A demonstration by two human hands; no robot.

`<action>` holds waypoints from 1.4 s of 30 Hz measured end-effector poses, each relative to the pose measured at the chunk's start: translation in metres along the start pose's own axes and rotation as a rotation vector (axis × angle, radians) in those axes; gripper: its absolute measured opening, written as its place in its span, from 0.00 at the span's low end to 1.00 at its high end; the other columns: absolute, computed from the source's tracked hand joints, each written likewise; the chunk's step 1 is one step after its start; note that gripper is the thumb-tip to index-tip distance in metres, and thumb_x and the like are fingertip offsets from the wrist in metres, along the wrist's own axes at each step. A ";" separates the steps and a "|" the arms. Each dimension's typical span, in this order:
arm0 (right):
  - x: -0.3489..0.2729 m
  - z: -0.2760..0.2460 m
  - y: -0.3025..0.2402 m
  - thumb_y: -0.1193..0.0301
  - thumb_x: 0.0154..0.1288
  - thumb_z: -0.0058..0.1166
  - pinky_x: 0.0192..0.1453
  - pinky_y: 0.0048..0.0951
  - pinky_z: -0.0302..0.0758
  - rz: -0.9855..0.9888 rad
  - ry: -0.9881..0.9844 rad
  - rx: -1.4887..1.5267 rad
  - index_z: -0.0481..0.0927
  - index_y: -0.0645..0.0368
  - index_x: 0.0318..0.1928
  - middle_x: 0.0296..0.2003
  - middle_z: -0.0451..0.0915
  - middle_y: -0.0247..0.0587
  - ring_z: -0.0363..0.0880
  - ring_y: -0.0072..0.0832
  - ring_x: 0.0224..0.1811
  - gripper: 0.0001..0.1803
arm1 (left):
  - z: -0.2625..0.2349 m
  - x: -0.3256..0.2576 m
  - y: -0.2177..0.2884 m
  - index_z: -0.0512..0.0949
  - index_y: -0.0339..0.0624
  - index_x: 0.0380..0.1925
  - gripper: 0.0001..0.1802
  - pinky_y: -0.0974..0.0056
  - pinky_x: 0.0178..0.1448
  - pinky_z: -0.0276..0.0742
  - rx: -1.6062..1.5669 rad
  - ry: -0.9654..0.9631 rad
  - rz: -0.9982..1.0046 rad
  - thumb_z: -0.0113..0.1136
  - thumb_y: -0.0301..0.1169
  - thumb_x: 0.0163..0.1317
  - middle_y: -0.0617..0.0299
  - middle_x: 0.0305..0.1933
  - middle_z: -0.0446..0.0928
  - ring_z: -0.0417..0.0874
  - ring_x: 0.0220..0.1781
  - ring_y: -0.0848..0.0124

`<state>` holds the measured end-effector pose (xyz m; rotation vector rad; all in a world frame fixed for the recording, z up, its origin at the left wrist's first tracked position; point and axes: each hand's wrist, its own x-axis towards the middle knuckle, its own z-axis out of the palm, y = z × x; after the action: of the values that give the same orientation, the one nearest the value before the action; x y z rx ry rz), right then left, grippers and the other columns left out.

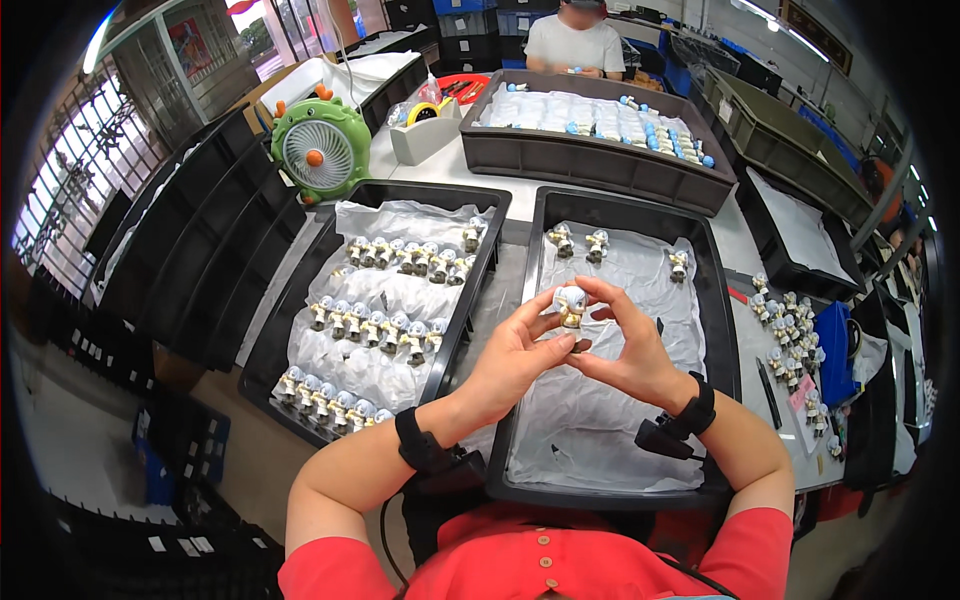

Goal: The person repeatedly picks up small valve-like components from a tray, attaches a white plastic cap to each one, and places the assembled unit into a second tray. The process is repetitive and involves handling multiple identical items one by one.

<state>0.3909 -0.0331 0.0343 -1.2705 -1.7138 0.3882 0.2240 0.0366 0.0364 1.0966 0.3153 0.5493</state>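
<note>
Between my two hands is a small figurine (570,306) with pale blue-white hair, a gold-and-white body and a dark base. My left hand (522,350) grips it from the left, thumb near its base. The fingers of my right hand (632,340) curl round its top and lower right side. Both hands are above the right black tray (725,350), which is lined with white tissue; a few like figurines (597,245) stand at its far end. In the left black tray (262,350), several rows of such figurines (375,330) stand on tissue.
Loose figurines (790,330) cluster on the right tabletop beside a blue box (835,350) and a dark pen-like tool (768,392). Beyond the trays are a green fan (320,150), a tape dispenser (425,135) and a large brown crate (590,165). Another person (575,45) sits behind it.
</note>
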 end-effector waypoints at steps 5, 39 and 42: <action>0.001 -0.001 0.000 0.71 0.44 0.66 0.50 0.32 0.71 -0.011 -0.003 -0.023 0.64 0.55 0.59 0.52 0.71 0.40 0.71 0.32 0.51 0.39 | -0.001 0.001 -0.002 0.53 0.40 0.64 0.31 0.61 0.57 0.72 -0.001 0.007 0.000 0.51 0.25 0.62 0.54 0.59 0.66 0.74 0.54 0.63; 0.003 -0.004 0.000 0.72 0.44 0.64 0.54 0.31 0.68 0.051 -0.067 0.028 0.64 0.54 0.59 0.53 0.69 0.39 0.69 0.30 0.52 0.39 | -0.003 0.002 -0.001 0.60 0.39 0.59 0.28 0.68 0.49 0.73 0.160 0.148 0.092 0.57 0.30 0.60 0.58 0.53 0.67 0.76 0.47 0.74; 0.003 -0.003 -0.003 0.72 0.43 0.64 0.53 0.30 0.68 0.021 -0.028 0.008 0.65 0.56 0.58 0.50 0.71 0.40 0.70 0.31 0.51 0.38 | -0.002 0.002 0.000 0.61 0.38 0.58 0.27 0.67 0.49 0.74 0.124 0.128 0.079 0.57 0.31 0.60 0.58 0.52 0.68 0.76 0.47 0.73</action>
<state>0.3914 -0.0326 0.0394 -1.2841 -1.7223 0.4269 0.2240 0.0394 0.0356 1.2000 0.4235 0.6793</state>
